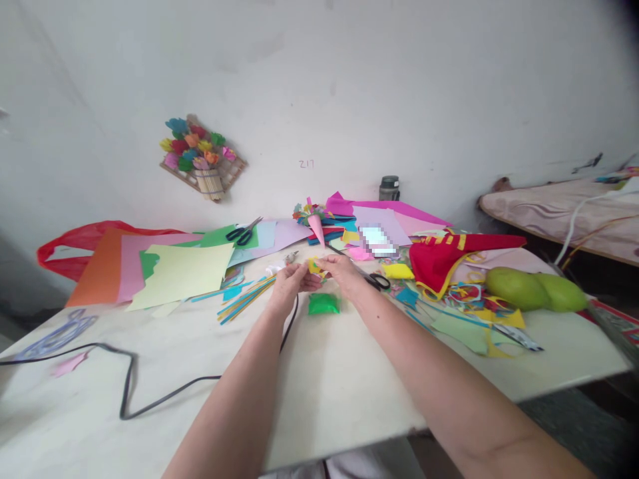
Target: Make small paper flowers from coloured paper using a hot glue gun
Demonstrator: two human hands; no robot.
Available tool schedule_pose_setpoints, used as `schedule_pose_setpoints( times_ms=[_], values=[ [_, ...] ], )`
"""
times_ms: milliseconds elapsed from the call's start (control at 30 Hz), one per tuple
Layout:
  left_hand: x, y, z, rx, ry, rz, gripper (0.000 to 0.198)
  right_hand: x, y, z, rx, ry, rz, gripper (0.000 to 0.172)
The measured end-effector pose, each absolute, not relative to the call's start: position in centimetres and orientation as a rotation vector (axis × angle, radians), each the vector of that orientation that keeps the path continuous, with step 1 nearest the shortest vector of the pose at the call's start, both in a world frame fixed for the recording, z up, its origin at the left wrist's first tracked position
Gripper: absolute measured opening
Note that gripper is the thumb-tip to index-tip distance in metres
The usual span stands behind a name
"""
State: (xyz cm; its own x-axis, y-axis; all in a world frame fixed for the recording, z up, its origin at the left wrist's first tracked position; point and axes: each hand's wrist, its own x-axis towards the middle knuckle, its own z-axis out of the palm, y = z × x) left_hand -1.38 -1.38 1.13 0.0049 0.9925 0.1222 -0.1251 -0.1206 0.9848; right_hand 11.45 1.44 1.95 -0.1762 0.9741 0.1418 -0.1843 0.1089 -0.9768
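Observation:
In front of me, above the table, my left hand (296, 279) and my right hand (341, 271) meet at a small yellow paper piece (314, 266) with a green patch on it. The fingertips of both hands pinch it from either side. Just below the hands lies a shiny green packet (323, 305). Blue and yellow paper strips (245, 301) lie left of my left hand. Dark-handled scissors (380, 281) rest beside my right wrist, partly hidden. A pink paper cone with small colourful flowers (315, 226) is behind the hands.
Coloured paper sheets (184, 274) and black scissors (242, 233) are at the left. A black cord (130, 379) crosses the table's front left. On the right are a red cloth (434, 263), green mangoes (519, 288), paper scraps and a cutter (518, 337). A dark bottle (389, 188) stands behind.

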Motion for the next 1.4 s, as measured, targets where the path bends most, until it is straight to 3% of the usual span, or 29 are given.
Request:
schedule_pose_setpoints(
  times_ms=[567,800,1100,1400],
  values=[
    [-1.44,-1.27,0.95,1.251,1.028,1.31,0.031,11.28,2.22,1.3,-1.108,-1.651,0.831,0.028],
    [-1.55,-1.2,0.9,1.212,0.991,1.363,0.027,11.81,1.99,1.47,-0.938,-1.502,1.122,0.04],
    [-1.57,-1.11,0.77,1.187,0.947,1.344,0.025,11.5,2.22,1.39,-0.891,-1.342,1.201,0.023],
    [-1.79,-1.12,0.97,1.156,0.955,1.36,0.021,11.77,1.69,1.72,-0.891,-1.424,1.25,0.021]
  ],
)
